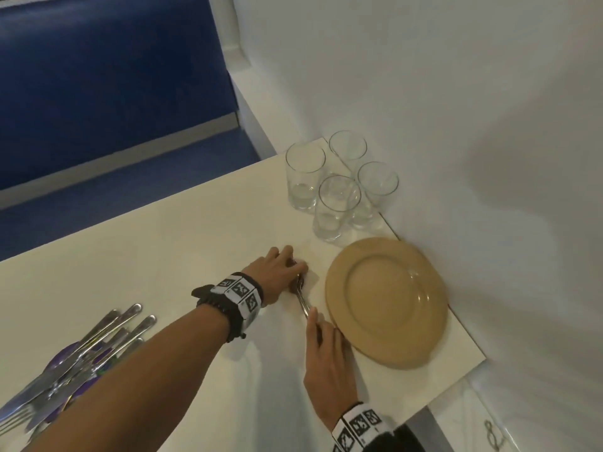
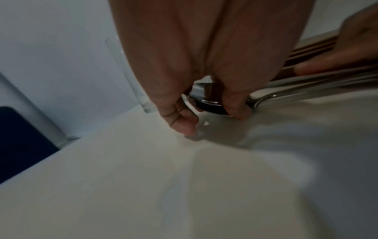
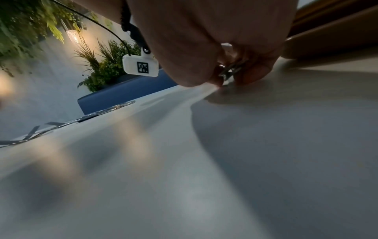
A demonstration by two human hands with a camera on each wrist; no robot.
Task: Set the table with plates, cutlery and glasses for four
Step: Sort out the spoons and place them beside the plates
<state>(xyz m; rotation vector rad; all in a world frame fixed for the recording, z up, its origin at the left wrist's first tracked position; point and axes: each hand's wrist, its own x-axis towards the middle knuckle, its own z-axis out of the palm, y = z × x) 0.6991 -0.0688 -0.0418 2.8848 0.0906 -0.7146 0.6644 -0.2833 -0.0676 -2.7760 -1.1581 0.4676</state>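
A tan plate point(image 1: 386, 301) lies on the white table point(image 1: 163, 243) near the wall. Just left of it lies silver cutlery point(image 1: 302, 298), its handle pointing toward me. My left hand point(image 1: 295, 269) pinches its far end; the left wrist view shows my fingers point(image 2: 235, 105) curled round a spoon bowl point(image 2: 210, 105), with more than one handle running right. My right hand point(image 1: 316, 324) grips the near handle end point(image 3: 227, 72) beside the plate rim point(image 3: 327, 42). Several empty clear glasses point(image 1: 339, 203) stand clustered behind the plate.
A pile of knives, forks and spoons point(image 1: 81, 357) lies on something purple at the table's lower left. A white wall point(image 1: 456, 125) borders the table on the right. A blue bench point(image 1: 98, 93) runs beyond the far edge.
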